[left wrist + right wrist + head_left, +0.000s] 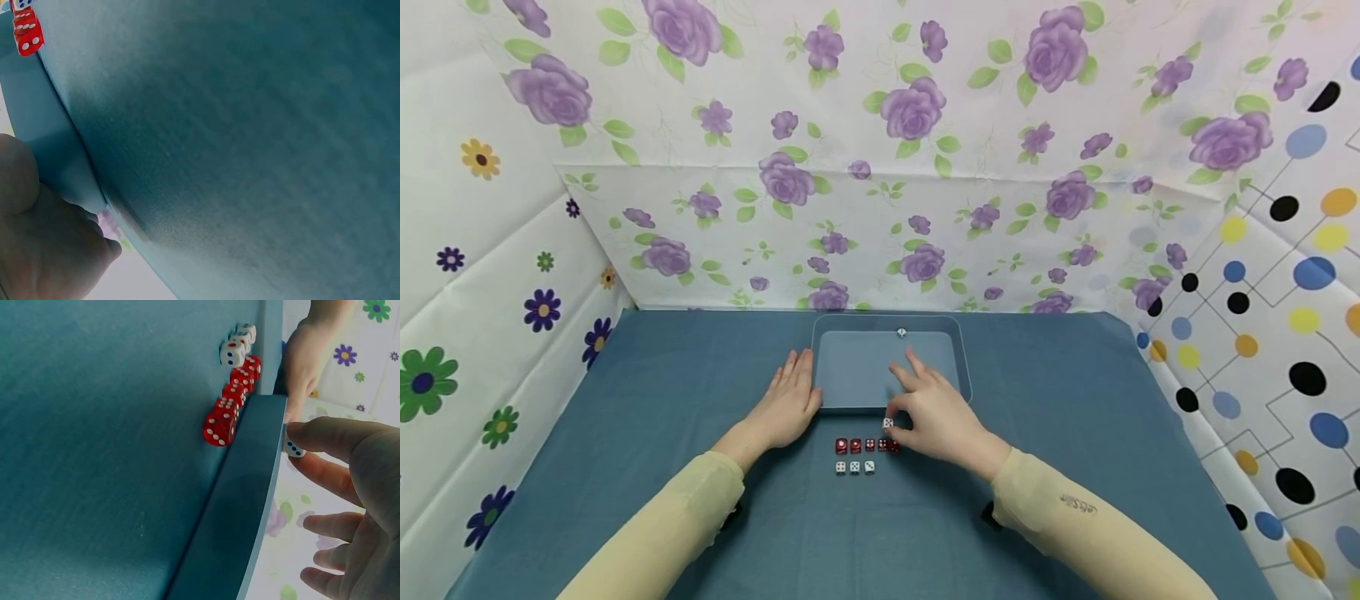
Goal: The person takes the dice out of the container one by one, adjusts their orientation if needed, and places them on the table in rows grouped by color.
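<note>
Between thumb and index finger, my right hand (943, 417) pinches a white die (888, 422) close to the near rim of a blue-grey tray (850, 408). The other fingers of that hand spread out over the tray. In the right wrist view the pinched white die (294, 449) shows dark blue pips beside the tray wall (244, 469). My left hand (784, 406) lies with fingers extended along the tray's left side, thumb at its near-left corner. Inside the tray, near its far wall, sits another white die (902, 332).
In front of the tray, several red dice (856, 446) form a row, the rightmost partly behind my right hand. Nearer still is a row of white dice (855, 467). A blue cloth (700, 358) covers the table; a floral sheet (913, 262) hangs behind it.
</note>
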A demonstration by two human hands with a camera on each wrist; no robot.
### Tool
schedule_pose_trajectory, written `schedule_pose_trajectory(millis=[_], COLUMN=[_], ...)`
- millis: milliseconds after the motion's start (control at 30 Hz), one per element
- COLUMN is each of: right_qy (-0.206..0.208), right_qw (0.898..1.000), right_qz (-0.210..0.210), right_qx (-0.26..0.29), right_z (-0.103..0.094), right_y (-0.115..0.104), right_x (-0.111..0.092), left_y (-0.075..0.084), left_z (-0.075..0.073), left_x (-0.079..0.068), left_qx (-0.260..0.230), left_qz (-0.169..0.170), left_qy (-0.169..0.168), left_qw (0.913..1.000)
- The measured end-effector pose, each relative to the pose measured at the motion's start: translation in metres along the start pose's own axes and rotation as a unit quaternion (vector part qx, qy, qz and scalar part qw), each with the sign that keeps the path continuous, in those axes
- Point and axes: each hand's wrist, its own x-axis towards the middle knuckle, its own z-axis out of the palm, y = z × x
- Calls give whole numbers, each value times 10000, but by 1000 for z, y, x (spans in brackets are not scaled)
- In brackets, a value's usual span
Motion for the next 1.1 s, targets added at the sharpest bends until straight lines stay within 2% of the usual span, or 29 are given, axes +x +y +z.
schedule_pose_trajectory(millis=[233, 433, 600, 900, 1100], right_qy=[-136, -174, -194, -264, -221], right_qw=[9992, 9985, 9980, 9962, 9950], right_qz=[-271, -396, -452, -534, -516], right_qx=[-241, -348, -394, -642, -828], right_z=[2, 6, 10, 19, 25], right_y=[-6, -9, -13, -20, -24], right_x=[-8, -13, -17, -20, -21], left_y=[0, 6, 12, 14, 13], left_z=[0, -4, -11, -12, -11], left_x=[0, -2, -4, -5, -4], left_qx=[14, 115, 211, 115, 224], left_qz=[12, 26, -28, -8, -16], left_qy=[16, 20, -31, -17, -47], left_qw=[10000, 9999, 9998, 9999, 9997])
